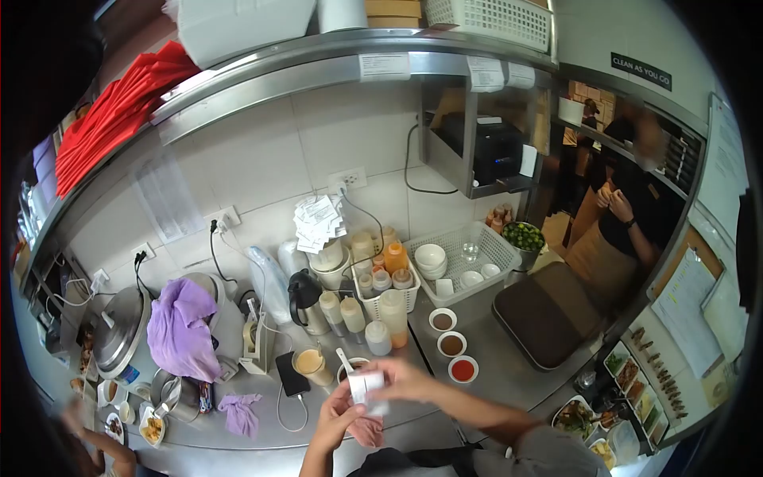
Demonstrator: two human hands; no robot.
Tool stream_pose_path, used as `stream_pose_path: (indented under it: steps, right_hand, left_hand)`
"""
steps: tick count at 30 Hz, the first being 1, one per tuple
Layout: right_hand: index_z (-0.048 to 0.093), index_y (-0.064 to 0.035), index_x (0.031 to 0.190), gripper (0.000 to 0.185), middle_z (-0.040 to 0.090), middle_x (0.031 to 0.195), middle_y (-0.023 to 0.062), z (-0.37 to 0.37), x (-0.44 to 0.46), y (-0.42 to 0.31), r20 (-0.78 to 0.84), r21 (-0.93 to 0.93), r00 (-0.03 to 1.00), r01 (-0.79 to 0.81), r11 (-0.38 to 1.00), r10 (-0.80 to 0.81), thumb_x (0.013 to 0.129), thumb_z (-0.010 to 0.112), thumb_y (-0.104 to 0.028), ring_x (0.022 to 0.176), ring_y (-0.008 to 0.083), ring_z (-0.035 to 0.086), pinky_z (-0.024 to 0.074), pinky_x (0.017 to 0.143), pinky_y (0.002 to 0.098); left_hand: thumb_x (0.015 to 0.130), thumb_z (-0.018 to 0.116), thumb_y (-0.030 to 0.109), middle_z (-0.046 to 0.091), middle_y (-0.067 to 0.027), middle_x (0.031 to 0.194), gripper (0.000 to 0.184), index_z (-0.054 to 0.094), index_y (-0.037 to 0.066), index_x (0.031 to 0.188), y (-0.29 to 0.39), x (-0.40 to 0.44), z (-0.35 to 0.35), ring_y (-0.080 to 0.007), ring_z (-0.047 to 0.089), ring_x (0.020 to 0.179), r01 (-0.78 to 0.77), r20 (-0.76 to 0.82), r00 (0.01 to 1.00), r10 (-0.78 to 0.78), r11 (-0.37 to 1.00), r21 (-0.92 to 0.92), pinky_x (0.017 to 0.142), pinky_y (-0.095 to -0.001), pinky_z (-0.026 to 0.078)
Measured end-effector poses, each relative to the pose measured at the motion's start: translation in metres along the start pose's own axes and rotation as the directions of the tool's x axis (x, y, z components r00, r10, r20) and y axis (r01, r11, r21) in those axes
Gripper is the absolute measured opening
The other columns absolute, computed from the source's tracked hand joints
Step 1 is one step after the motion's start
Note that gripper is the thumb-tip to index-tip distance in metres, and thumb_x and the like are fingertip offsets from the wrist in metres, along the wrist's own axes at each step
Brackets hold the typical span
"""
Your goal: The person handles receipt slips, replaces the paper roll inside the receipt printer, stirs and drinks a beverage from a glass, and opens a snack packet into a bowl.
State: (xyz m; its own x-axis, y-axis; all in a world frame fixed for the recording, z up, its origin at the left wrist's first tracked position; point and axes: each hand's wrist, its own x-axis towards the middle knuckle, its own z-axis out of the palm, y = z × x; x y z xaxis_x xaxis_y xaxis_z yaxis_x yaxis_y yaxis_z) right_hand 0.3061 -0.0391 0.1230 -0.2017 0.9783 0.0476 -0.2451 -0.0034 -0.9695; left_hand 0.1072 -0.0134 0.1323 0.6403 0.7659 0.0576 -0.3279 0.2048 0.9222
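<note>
Both hands meet near the counter's front edge, around a small white paper slip (pixel 366 386). My left hand (pixel 338 419) is closed on the slip from below and to the left. My right hand (pixel 405 380) reaches in from the right with its fingers at the slip's right side; these fingers are partly blurred. Just behind the hands is a bowl (pixel 354 366) with a white spoon, partly hidden. A pinkish cloth (pixel 366 430) lies below the hands. A cup of tan liquid (pixel 312 365) and a black phone (pixel 293 374) on a cable stand to the left.
Sauce bowls (pixel 462 369) line the counter right of the hands. Behind are squeeze bottles (pixel 393 308), a black-topped jug (pixel 307 297) and a white basket (pixel 465 270). A brown tray (pixel 544 314) lies right. One person (pixel 628 207) stands beyond the opening; another person's arm (pixel 103 445) shows lower left.
</note>
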Motion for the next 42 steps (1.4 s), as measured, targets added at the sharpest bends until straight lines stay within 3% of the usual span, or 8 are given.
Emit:
stream_pose_path:
  steps: [4,8,17,24,28,38,41,42]
  right_hand:
    - [0.059,-0.0009,0.114,0.042,0.066,0.102,0.0035,-0.005,-0.029,0.017,-0.11,0.071,0.993,0.06,0.996,-0.052,0.078,0.078,-0.01,0.091,0.0109,0.061,0.0481,0.082,0.0268]
    - [0.061,-0.0001,0.111,0.041,0.069,0.098,0.0059,-0.019,-0.058,-0.009,-0.085,-0.274,0.996,-0.03,0.961,0.007,0.077,0.079,-0.013,0.089,0.0104,0.062,0.0483,0.078,0.026]
    - [0.071,-0.0003,0.096,0.02,0.071,0.085,0.0072,-0.022,-0.067,0.018,-0.414,-0.275,0.875,0.141,0.951,-0.249,0.078,0.077,-0.007,0.076,0.009,0.065,0.0516,0.069,0.0222]
    - [0.052,-0.0009,0.13,0.045,0.066,0.112,0.0134,-0.012,-0.085,-0.027,0.044,-0.033,0.997,-0.063,0.997,0.065,0.095,0.058,-0.029,0.101,0.0163,0.063,0.0499,0.09,0.0301]
    - [0.049,-0.0008,0.13,0.048,0.065,0.112,0.0096,-0.009,-0.079,-0.017,0.228,-0.136,0.867,-0.422,0.896,0.443,0.1,0.046,-0.038,0.094,0.0172,0.065,0.0508,0.085,0.0308]
    - [0.06,-0.0006,0.104,0.033,0.066,0.091,0.0064,0.013,-0.082,0.01,0.252,-0.344,0.929,-0.175,0.923,0.27,0.102,0.045,-0.03,0.083,0.0117,0.061,0.0481,0.076,0.0276]
    - [0.061,-0.0003,0.102,0.033,0.066,0.083,0.005,0.016,-0.088,-0.001,0.232,-0.142,0.871,-0.41,0.901,0.433,0.101,0.045,-0.029,0.076,0.0109,0.061,0.0483,0.075,0.0286]
    - [0.064,0.0005,0.1,0.035,0.067,0.083,0.0082,0.008,-0.09,0.007,0.219,-0.345,0.932,-0.201,0.917,0.287,0.101,0.047,-0.031,0.073,0.0126,0.064,0.051,0.071,0.03]
  left_hand:
    - [0.081,0.07,-0.002,0.067,-0.011,0.104,0.056,0.046,-0.005,0.131,-0.032,0.007,-0.033,-0.0161,0.064,0.095,0.198,-0.022,0.98,-0.197,0.971,0.136,0.085,-0.0291,0.052]
    - [0.075,0.074,-0.005,0.067,-0.0126,0.107,0.057,0.051,-0.005,0.128,-0.016,0.004,0.003,-0.0144,0.066,0.084,0.165,-0.005,0.986,-0.165,0.984,0.062,0.078,-0.0283,0.054]
    - [0.089,0.065,0.005,0.067,-0.0021,0.075,0.017,0.069,-0.002,0.103,-0.04,-0.002,-0.017,-0.0038,0.058,0.061,0.073,-0.06,0.997,-0.055,0.925,0.374,0.054,-0.018,0.045]
    - [0.092,0.052,-0.002,0.065,-0.0041,0.078,0.012,0.064,-0.001,0.089,-0.028,-0.018,0.011,-0.0097,0.063,0.064,-0.037,-0.12,0.989,0.085,0.933,0.358,0.058,-0.023,0.05]
    - [0.085,0.058,-0.006,0.06,-0.0066,0.069,0.011,0.064,0.003,0.083,-0.015,-0.022,0.027,-0.0137,0.065,0.063,-0.22,0.081,0.964,0.253,0.593,0.774,0.056,-0.0264,0.05]
    - [0.07,0.065,-0.006,0.055,-0.0093,0.076,0.013,0.06,0.006,0.071,-0.03,-0.042,0.016,-0.0286,0.06,0.072,-0.46,0.409,0.887,0.214,0.467,0.755,0.062,-0.0353,0.047]
    - [0.067,0.063,-0.009,0.055,-0.0098,0.075,0.016,0.06,0.007,0.07,-0.026,-0.043,0.006,-0.0285,0.06,0.072,-0.453,0.355,0.889,0.29,0.447,0.771,0.062,-0.0352,0.048]
    - [0.065,0.062,-0.01,0.055,-0.0101,0.075,0.017,0.059,0.007,0.068,-0.02,-0.042,0.003,-0.0284,0.059,0.071,-0.485,0.345,0.863,0.371,0.41,0.773,0.062,-0.0354,0.048]
